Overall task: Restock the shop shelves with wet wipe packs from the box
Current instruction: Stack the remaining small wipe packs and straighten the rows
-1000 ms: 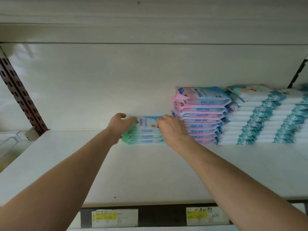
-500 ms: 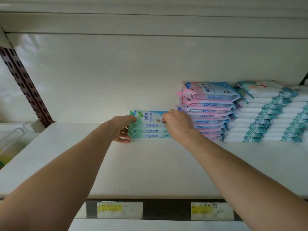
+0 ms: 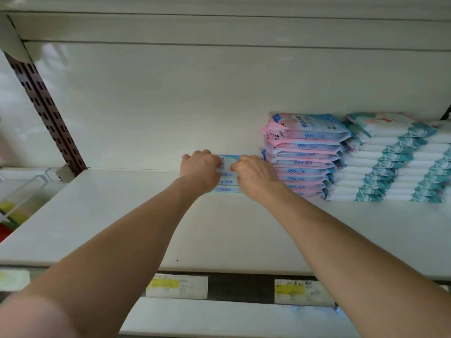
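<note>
With left hand (image 3: 199, 169) and right hand (image 3: 256, 176), grip closed, we hold the wipe packs (image 3: 228, 176) by their ends (soft, slippery, likely light).

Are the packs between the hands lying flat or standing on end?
Flat: the packs lie stacked on the shelf, front edges facing the camera.

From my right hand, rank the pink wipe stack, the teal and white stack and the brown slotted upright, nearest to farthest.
1. Pink wipe stack, just right of the right hand.
2. Teal and white stack, farther right, beside the pink one.
3. Brown slotted upright, far left, beyond the left hand.
Both hands grip the small blue pack stack.
</note>
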Tool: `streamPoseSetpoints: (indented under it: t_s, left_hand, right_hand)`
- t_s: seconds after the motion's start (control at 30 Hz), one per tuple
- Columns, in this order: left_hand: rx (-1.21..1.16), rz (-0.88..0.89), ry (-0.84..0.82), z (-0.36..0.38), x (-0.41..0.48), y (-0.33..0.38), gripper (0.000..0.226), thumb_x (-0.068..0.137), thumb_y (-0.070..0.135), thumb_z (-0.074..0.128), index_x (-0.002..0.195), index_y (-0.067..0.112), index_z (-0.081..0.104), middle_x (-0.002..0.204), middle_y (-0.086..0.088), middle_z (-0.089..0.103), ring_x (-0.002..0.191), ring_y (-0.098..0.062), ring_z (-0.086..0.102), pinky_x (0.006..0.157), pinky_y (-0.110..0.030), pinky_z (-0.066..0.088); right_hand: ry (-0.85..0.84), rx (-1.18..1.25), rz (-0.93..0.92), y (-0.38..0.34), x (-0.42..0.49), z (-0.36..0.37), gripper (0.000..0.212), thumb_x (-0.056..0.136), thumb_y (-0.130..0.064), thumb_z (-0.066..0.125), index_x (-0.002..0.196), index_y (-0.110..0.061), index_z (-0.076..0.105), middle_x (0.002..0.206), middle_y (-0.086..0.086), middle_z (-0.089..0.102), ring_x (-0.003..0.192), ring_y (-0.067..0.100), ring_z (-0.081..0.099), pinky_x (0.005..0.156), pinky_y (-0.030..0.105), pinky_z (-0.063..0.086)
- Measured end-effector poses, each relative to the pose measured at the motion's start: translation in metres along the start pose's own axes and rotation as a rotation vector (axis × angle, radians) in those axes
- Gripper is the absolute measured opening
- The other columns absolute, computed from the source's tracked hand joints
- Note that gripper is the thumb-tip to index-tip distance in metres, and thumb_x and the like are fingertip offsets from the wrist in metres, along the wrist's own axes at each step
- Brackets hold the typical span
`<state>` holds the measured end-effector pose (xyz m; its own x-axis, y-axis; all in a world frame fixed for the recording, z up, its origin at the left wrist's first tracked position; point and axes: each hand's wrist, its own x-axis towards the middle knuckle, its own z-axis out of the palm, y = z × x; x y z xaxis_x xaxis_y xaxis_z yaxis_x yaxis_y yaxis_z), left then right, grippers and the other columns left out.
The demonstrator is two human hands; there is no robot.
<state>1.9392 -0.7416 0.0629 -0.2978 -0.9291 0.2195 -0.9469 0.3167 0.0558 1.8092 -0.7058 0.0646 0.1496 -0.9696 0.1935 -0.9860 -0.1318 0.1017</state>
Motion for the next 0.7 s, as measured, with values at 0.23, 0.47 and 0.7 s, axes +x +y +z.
streamPoseSetpoints:
  t_s: [0.23,0.47,0.7]
  left_hand:
    - [0.027,-0.061,-0.03,-0.018,-0.039,0.015,0.039,0.093,0.021,0.048,0.132,0.024,0.052,0.13,-0.005,0.05,0.119,-0.025,0.045,0.1,-0.038,0.031]
    - [-0.084,-0.065,-0.033,-0.02,-0.095,0.049,0.029,0.092,0.025,0.052,0.12,0.025,0.06,0.126,-0.001,0.058,0.119,-0.024,0.051,0.099,-0.033,0.032]
    - [-0.202,0.059,-0.096,-0.026,-0.135,0.108,0.032,0.089,0.024,0.056,0.12,0.027,0.061,0.124,-0.001,0.061,0.118,-0.025,0.054,0.096,-0.033,0.041]
  right_hand:
    - [0.071,0.059,0.009,0.0,-0.034,-0.022,0.033,0.092,-0.007,0.051,0.123,-0.017,0.06,0.118,0.008,0.056,0.109,0.029,0.054,0.071,0.032,0.033]
    - [0.034,0.243,0.159,0.005,-0.097,-0.029,0.028,0.091,-0.014,0.052,0.117,-0.015,0.063,0.115,0.009,0.063,0.105,0.03,0.059,0.073,0.029,0.037]
    - [-0.018,0.299,0.343,0.026,-0.178,-0.034,0.027,0.089,-0.014,0.053,0.114,-0.017,0.063,0.116,0.004,0.062,0.106,0.026,0.058,0.074,0.026,0.038]
